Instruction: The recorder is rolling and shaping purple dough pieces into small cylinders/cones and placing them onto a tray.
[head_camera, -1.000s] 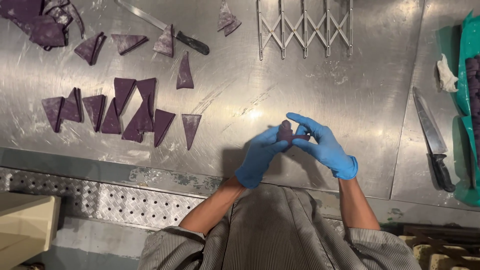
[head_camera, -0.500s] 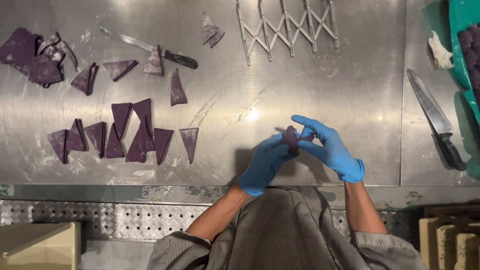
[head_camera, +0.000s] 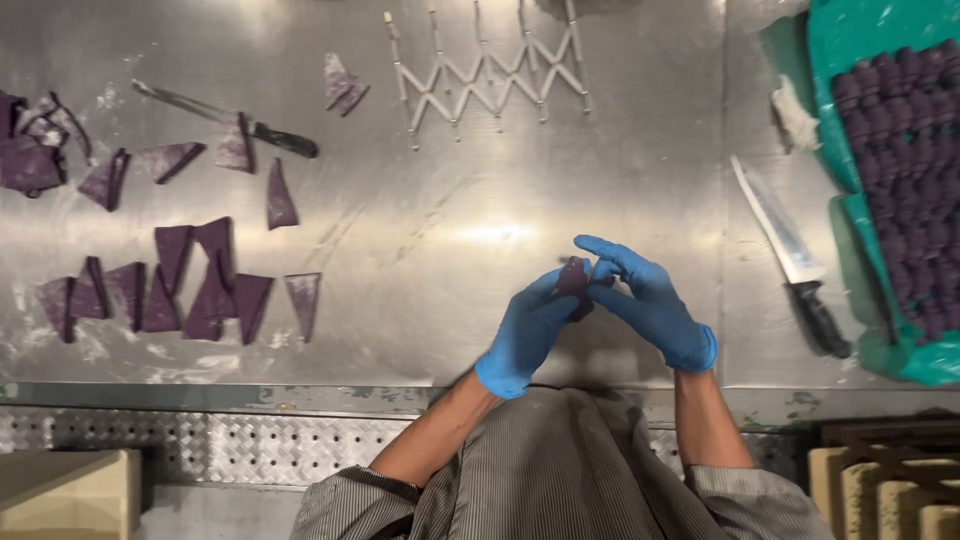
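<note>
Steel worktop (head_camera: 480, 220) fills our view, and both our gloved hands meet low and right of centre around a small purple piece of dough (head_camera: 574, 280).

We see the counter's front edge run across the lower frame above a diamond-plate ledge (head_camera: 200, 450), with a wide bare stretch of steel in the middle, between the hands and the things up top. At far right a green tray (head_camera: 850, 60) packed with rows of purple rolled pieces (head_camera: 900, 150) reaches the frame's edge. At left lie purple dough triangles (head_camera: 190, 285), well apart from us. An expandable metal cutter (head_camera: 490, 70) sits top centre, a long knife (head_camera: 790, 250) just left of the tray, another knife (head_camera: 225, 118) upper left. Our left hand (head_camera: 530, 330) and right hand (head_camera: 650, 300) both pinch the dough, held just above the steel.
</note>
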